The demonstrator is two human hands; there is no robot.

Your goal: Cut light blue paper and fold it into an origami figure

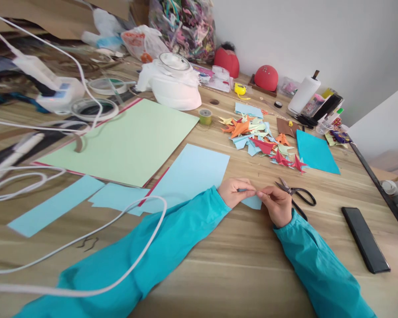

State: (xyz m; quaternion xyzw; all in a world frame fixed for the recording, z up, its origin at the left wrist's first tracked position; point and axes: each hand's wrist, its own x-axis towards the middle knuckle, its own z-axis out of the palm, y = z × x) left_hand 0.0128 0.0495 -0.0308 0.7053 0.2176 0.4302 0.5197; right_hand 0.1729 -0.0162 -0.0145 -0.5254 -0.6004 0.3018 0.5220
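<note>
Both of my hands pinch a small folded piece of light blue paper (pixel 253 202) just above the wooden table (pixel 239 265). My left hand (pixel 234 192) grips its left edge with closed fingers. My right hand (pixel 277 204) holds the right side, thumb and fingers pressed together. Both sleeves are teal. Black scissors (pixel 296 193) lie right behind my right hand. A larger light blue sheet (pixel 189 176) lies just left of my left hand.
A heap of folded paper shapes (pixel 262 139) and a teal sheet (pixel 315 152) lie beyond the scissors. A black phone (pixel 365 238) lies at right. A pale green sheet (pixel 126 141), blue strips (pixel 56 205), white cables (pixel 86 240) and a white pot (pixel 172 84) fill the left.
</note>
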